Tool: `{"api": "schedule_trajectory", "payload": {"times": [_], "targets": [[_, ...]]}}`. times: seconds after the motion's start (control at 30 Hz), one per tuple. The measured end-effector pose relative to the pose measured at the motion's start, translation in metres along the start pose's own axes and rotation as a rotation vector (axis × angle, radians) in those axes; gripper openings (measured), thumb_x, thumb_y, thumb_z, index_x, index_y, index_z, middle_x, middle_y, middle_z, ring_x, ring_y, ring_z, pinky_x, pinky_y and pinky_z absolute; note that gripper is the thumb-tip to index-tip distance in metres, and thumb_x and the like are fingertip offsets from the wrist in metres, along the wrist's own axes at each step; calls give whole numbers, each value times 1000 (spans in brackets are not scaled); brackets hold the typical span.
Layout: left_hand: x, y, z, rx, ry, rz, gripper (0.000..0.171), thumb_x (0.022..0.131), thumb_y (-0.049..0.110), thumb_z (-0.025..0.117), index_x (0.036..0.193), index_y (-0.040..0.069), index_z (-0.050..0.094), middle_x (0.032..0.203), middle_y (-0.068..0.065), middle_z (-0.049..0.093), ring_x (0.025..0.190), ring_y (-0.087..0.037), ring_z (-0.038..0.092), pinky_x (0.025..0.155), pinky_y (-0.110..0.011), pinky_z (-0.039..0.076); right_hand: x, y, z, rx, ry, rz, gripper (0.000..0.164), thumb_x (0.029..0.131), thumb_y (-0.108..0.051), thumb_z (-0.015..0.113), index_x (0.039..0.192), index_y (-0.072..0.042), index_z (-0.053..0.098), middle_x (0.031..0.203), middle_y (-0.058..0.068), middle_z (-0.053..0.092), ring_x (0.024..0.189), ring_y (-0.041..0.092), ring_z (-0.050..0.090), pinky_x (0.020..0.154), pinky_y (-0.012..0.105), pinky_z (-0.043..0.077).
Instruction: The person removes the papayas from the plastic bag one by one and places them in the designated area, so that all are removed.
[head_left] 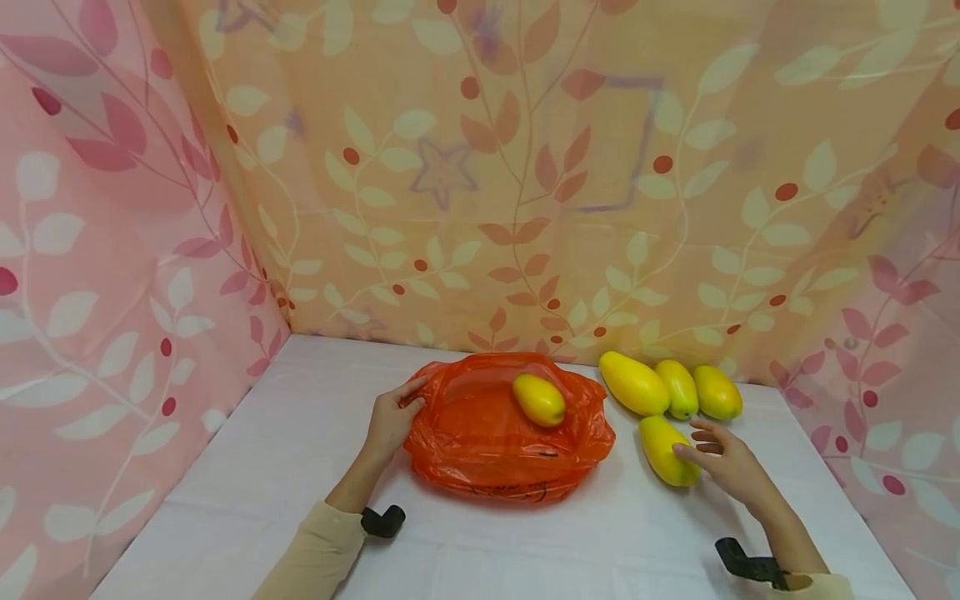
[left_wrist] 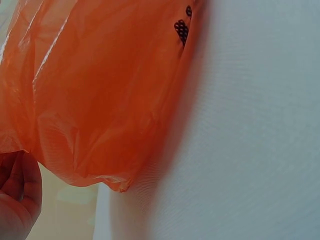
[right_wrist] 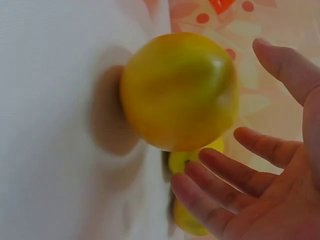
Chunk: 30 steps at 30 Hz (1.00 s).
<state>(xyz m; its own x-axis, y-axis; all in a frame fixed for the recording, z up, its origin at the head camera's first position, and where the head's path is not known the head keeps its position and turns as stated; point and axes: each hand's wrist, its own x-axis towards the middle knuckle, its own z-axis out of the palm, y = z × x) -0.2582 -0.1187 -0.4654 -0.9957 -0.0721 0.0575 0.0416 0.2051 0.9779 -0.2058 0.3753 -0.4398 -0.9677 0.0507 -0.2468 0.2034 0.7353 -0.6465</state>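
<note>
A red plastic bag (head_left: pixel 465 433) lies spread open on the table, with one yellow mango (head_left: pixel 538 400) inside it. My left hand (head_left: pixel 392 421) pinches the bag's left rim; in the left wrist view the curled fingers (left_wrist: pixel 31 182) meet the bag's edge. To the right of the bag lies another mango (head_left: pixel 667 454). Beside it my right hand (head_left: pixel 723 462) hovers with fingers spread and the thumb over its near side. The right wrist view shows that mango (right_wrist: pixel 180 92) in front of the open palm, with a gap between them.
Behind the right hand, three more mangoes lie in a row: a large one (head_left: pixel 633 383), a slimmer one (head_left: pixel 677 389) and a rounder one (head_left: pixel 717 392). A white cloth (head_left: pixel 255 467) covers the table. Leaf-patterned curtains (head_left: pixel 517 208) stand at the back and both sides.
</note>
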Motion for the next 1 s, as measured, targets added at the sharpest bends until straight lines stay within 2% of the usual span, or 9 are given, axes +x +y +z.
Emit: {"api": "schedule_trajectory", "payload": {"times": [0.27, 0.47, 0.7, 0.83, 0.9, 1.0], "targets": [[1, -2, 0, -2, 1, -7, 40, 95, 0, 56, 134, 5, 59, 142, -19, 53, 136, -30, 47, 109, -45, 43, -8, -12, -18, -20, 102, -104, 81, 95, -50, 55, 148, 6, 28, 144, 37, 37, 127, 52, 39, 96, 66, 45], [0, -3, 0, 4, 10, 1, 40, 94, -1, 56, 133, 4, 59, 141, -19, 54, 134, -31, 49, 107, -44, 44, -13, -30, -28, -1, 151, -167, 77, 96, -47, 55, 148, 3, 29, 143, 35, 39, 126, 52, 41, 94, 65, 47], [1, -4, 0, 11, 16, 11, 40, 94, -1, 56, 133, 4, 60, 140, -19, 55, 134, -31, 49, 106, -45, 44, -16, -52, -31, -4, 177, -222, 77, 95, -46, 57, 148, 2, 30, 142, 34, 41, 125, 52, 43, 96, 67, 44], [1, -5, 0, 13, 13, 23, 40, 94, -1, 56, 133, 3, 59, 140, -20, 54, 134, -32, 48, 107, -45, 44, -16, -64, -29, 11, 188, -259, 70, 95, -41, 58, 146, 1, 35, 140, 32, 44, 124, 50, 45, 98, 66, 43], [1, -5, 0, 12, 12, 25, 40, 94, -1, 56, 133, 3, 59, 140, -20, 55, 134, -31, 48, 107, -45, 44, -15, -70, -27, 14, 207, -285, 66, 95, -39, 59, 144, 1, 39, 138, 30, 47, 123, 47, 47, 99, 63, 45], [1, -4, 0, 11, 11, 29, 40, 94, -1, 56, 133, 3, 59, 139, -20, 55, 134, -32, 49, 107, -45, 44, -12, -76, -23, 19, 235, -327, 62, 95, -37, 61, 141, 0, 44, 136, 28, 50, 122, 44, 49, 95, 32, 54]]}}
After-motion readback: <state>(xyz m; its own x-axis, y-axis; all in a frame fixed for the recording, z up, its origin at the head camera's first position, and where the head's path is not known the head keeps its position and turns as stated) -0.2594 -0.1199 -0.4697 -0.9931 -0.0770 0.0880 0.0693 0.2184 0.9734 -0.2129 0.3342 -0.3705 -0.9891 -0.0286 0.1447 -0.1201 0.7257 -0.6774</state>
